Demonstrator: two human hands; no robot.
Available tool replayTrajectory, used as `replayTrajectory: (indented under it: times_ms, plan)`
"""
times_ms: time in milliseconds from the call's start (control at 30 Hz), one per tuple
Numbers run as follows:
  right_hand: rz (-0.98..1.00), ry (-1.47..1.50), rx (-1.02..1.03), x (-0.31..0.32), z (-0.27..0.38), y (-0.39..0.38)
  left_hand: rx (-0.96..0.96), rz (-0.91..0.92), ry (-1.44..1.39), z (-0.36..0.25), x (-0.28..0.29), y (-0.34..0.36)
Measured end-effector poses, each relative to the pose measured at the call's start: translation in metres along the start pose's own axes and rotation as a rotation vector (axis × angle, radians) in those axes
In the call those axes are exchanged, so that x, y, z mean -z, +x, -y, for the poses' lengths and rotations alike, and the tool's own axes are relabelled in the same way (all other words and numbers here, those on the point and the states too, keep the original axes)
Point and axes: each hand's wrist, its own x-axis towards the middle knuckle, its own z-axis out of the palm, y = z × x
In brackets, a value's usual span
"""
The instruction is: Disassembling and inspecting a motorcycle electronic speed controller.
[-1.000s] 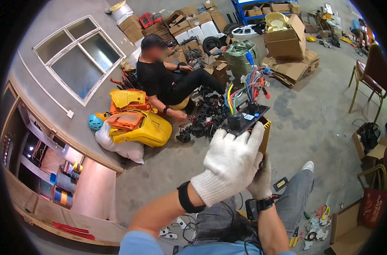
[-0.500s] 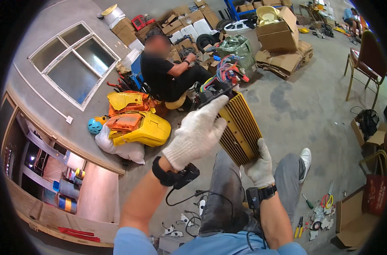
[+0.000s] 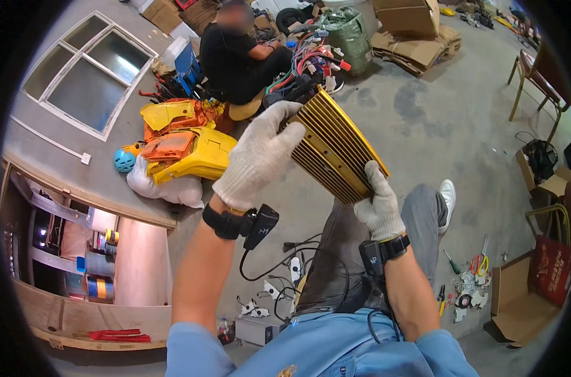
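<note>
A motor controller (image 3: pixel 337 146) with a ribbed, gold-coloured metal case is raised in front of me, tilted with its far end to the left. From that far end comes a bundle of coloured wires (image 3: pixel 304 63) with several plugs. My left hand (image 3: pixel 258 151), in a white knit glove, is closed round the end where the wires come out; its fingertips are partly hidden behind the case. The opposite, near corner sits in my gloved right hand (image 3: pixel 381 204), the thumb lying along the ribbed face and the other fingers underneath, mostly out of sight.
Another person (image 3: pixel 238 56) sits beyond, beside yellow and orange plastic body panels (image 3: pixel 200 154). Pliers (image 3: pixel 441 300), scissors (image 3: pixel 483 261) and scraps lie on the floor at right, near an open carton (image 3: pixel 517 301). A grey box (image 3: pixel 257 328) stands by my left leg.
The controller has tilted further left and come slightly lower relative to my lap, turning its ribbed face more toward me. Both hands keep hold. The view has shifted downward.
</note>
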Motion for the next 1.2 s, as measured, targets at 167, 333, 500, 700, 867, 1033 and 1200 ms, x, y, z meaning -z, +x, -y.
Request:
replayTrajectory:
  times_ms: [167, 333, 500, 700, 867, 1033, 1200]
  plan:
    - [0.001, -0.016, -0.010, 0.000, -0.003, -0.001, 0.154, 0.026, -0.067, 0.008, 0.000, 0.010]
    - [0.000, -0.012, 0.000, 0.002, -0.003, -0.001, 0.136, 0.039, -0.020, 0.017, -0.006, 0.020]
    - [-0.161, 0.044, -0.042, 0.026, -0.008, 0.002, 0.230, 0.090, 0.145, 0.004, -0.015, 0.022]
    - [-0.170, 0.017, -0.052, 0.019, -0.010, -0.004, 0.175, 0.037, 0.368, 0.019, -0.027, 0.029]
    - [-0.252, -0.013, -0.102, 0.037, -0.012, -0.004, 0.093, 0.024, 0.486, 0.030, -0.033, 0.034]
    - [-0.272, -0.063, -0.064, 0.030, -0.006, -0.007, 0.073, 0.119, 0.446, 0.031, -0.034, 0.040]
    - [-0.258, -0.076, -0.061, 0.034, -0.002, -0.008, 0.213, 0.141, 0.453, 0.031, -0.036, 0.049]
